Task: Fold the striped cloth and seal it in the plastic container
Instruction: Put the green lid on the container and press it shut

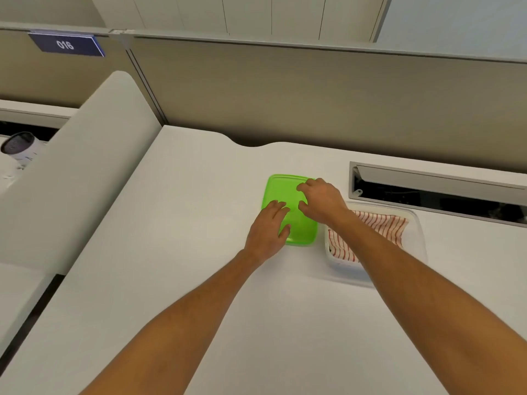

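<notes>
Cloth [379, 223], striped red on white, lies folded inside the clear plastic container [419, 223], which sits open on the white desk [171, 252] to the person's right. Just beside it on its left lies the green lid [281, 189], flat on the desk, its long axis running away from the person. Both hands rest on the lid with fingers spread, neither visibly closed around its edge: left hand [268, 232] on the near part, right hand [320, 199] on the far right corner. The right forearm crosses over the container and hides part of the cloth. Sealing likely calls for carrying the lid rightward over the rim. Behind the container, a cable slot [436, 192] opens in the desk; nothing else stands between lid and container.
</notes>
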